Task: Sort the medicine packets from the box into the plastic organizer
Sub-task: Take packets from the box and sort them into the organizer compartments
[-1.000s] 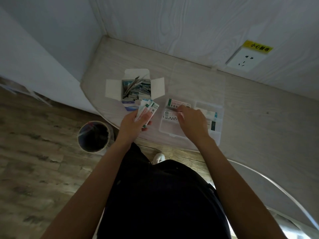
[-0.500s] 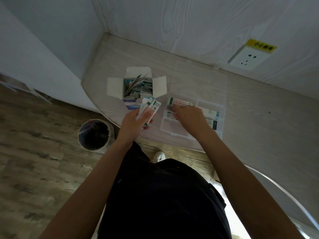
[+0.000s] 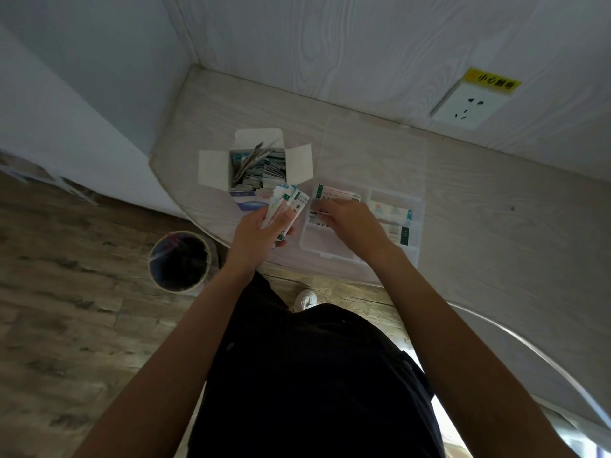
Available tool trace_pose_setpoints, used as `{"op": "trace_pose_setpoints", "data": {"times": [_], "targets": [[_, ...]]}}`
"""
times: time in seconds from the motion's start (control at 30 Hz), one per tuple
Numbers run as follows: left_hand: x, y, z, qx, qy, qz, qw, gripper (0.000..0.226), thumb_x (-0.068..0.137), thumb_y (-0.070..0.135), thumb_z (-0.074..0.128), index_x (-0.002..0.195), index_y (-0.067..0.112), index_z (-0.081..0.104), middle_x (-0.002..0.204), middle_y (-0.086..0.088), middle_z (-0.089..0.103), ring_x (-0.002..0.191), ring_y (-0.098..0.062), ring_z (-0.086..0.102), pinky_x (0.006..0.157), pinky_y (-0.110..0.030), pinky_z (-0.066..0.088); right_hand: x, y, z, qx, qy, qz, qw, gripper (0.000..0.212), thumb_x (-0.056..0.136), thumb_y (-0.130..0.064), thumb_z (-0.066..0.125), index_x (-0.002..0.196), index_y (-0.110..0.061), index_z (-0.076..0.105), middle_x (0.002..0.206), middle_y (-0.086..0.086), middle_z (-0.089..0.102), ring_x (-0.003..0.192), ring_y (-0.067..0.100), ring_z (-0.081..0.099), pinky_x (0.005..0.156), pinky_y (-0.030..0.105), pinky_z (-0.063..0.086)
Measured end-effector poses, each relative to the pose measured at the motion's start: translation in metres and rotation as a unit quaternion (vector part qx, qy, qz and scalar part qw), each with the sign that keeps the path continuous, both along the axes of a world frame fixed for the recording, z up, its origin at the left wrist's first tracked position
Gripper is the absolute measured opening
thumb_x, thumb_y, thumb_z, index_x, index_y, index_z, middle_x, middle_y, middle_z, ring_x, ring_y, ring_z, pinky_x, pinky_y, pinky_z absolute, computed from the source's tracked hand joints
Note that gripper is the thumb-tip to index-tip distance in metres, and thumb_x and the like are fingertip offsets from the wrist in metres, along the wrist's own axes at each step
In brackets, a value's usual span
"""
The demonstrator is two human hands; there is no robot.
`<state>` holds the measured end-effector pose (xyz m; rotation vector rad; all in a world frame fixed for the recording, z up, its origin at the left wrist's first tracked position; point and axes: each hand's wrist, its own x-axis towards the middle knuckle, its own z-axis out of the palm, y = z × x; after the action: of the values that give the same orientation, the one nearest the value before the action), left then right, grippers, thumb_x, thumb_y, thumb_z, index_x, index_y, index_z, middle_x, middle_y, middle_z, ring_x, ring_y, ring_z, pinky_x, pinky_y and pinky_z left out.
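Observation:
A small white cardboard box [image 3: 211,168] stands open on the table, with several medicine packets [image 3: 259,168] upright inside. To its right lies the clear plastic organizer [image 3: 415,241], lid folded back, with packets in several compartments. My left hand [image 3: 261,234] grips a fanned stack of white-and-green packets [image 3: 287,206] between box and organizer. My right hand [image 3: 350,226] rests palm down over the organizer's left compartments, fingers on a packet [image 3: 314,216] lying there; whether it grips the packet is hidden. Another white packet [image 3: 337,193] lies in the far-left compartment.
The pale wooden table [image 3: 496,226] fits into a wall corner. A wall socket [image 3: 469,105] with a yellow label sits at the back right. A round bin [image 3: 180,261] stands on the wood floor below the table's left edge. A white shoe [image 3: 305,299] shows near the edge.
My right hand has shifted a little to the left across the organizer's left compartments. The left hand keeps its stack of packets in nearly the same place.

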<state>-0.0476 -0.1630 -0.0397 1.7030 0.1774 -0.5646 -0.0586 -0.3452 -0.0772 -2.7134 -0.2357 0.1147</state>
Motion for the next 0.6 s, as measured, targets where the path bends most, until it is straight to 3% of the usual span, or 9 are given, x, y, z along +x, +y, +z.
{"op": "trace_pose_setpoints", "data": {"times": [0.13, 0.27, 0.37, 0.43, 0.5, 0.6], "targets": [[-0.002, -0.003, 0.005, -0.011, 0.004, -0.004, 1.000, 0.008, 0.093, 0.026, 0.056, 0.095, 0.022, 0.062, 0.079, 0.007, 0.067, 0.064, 0.004, 0.064, 0.056, -0.015, 0.052, -0.008, -0.004, 0.008, 0.065, -0.026, -0.040, 0.997, 0.026, 0.094, -0.007, 0.049, 0.114, -0.011, 0.066, 0.109, 0.009, 0.069, 0.094, 0.028, 0.067, 0.077, 0.039, 0.054], [-0.004, -0.007, 0.009, -0.044, 0.021, -0.017, 0.999, 0.009, 0.092, 0.023, 0.056, 0.094, 0.019, 0.064, 0.071, 0.008, 0.070, 0.064, -0.002, 0.066, 0.053, -0.016, 0.051, -0.009, -0.001, 0.011, 0.074, 0.038, -0.050, 0.995, 0.034, 0.093, 0.000, 0.045, 0.120, -0.011, 0.062, 0.118, 0.009, 0.065, 0.106, 0.026, 0.062, 0.087, 0.034, 0.047], [-0.005, -0.007, 0.010, -0.043, 0.023, -0.033, 0.998, 0.009, 0.093, 0.021, 0.055, 0.097, 0.018, 0.063, 0.073, 0.006, 0.072, 0.063, -0.007, 0.067, 0.052, -0.017, 0.049, -0.014, 0.007, 0.016, 0.104, 0.017, -0.072, 0.992, 0.032, 0.092, 0.001, 0.046, 0.117, -0.008, 0.063, 0.113, 0.011, 0.067, 0.101, 0.027, 0.064, 0.084, 0.034, 0.049], [-0.005, -0.008, 0.011, -0.039, 0.020, -0.041, 0.998, 0.008, 0.093, 0.021, 0.055, 0.094, 0.022, 0.062, 0.075, 0.006, 0.071, 0.059, -0.005, 0.065, 0.051, -0.016, 0.049, -0.017, 0.013, 0.025, 0.230, -0.001, -0.163, 0.959, 0.024, 0.096, -0.010, 0.047, 0.112, -0.008, 0.065, 0.098, 0.004, 0.071, 0.086, 0.014, 0.067, 0.076, 0.027, 0.052], [-0.006, -0.009, 0.013, -0.031, 0.015, -0.057, 0.998, 0.007, 0.093, 0.021, 0.055, 0.094, 0.024, 0.061, 0.077, 0.005, 0.070, 0.058, -0.005, 0.065, 0.051, -0.015, 0.048, -0.019, 0.016, 0.036, 0.367, 0.030, -0.259, 0.893, 0.020, 0.095, -0.024, 0.052, 0.106, -0.012, 0.065, 0.084, -0.004, 0.069, 0.067, 0.001, 0.063, 0.062, 0.018, 0.051], [-0.007, -0.012, 0.016, -0.028, 0.013, -0.092, 0.995, 0.009, 0.092, 0.024, 0.056, 0.096, 0.021, 0.063, 0.078, 0.006, 0.072, 0.062, -0.008, 0.068, 0.051, -0.016, 0.049, -0.021, 0.018, 0.040, 0.418, 0.078, -0.285, 0.859, 0.018, 0.084, -0.024, 0.069, 0.099, -0.015, 0.064, 0.083, 0.006, 0.068, 0.063, 0.007, 0.060, 0.054, 0.015, 0.045]]}}
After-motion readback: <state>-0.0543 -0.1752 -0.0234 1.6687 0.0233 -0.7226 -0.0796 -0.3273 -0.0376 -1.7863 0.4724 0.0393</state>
